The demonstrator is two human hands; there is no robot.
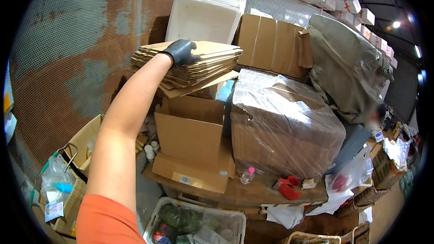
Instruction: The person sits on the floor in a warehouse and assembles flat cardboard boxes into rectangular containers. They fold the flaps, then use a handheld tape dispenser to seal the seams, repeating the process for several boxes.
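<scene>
My left hand (181, 53), in a black glove, reaches forward to a stack of flattened cardboard boxes (203, 68). Its fingers are closed over the near edge of the upper sheets; how many they grip cannot be made out. Below the stack, an open cardboard box (189, 129) stands on a wooden table (271, 194), its front flap hanging toward me with a barcode label on it. My right hand is out of view.
Right of the open box sits a plastic-wrapped cardboard bundle (285, 131). A pink-capped bottle (247, 175) and a red tape dispenser (288, 187) lie near the table's front edge. A white crate (242, 226) stands below; a mesh-covered wall (77, 40) rises at left.
</scene>
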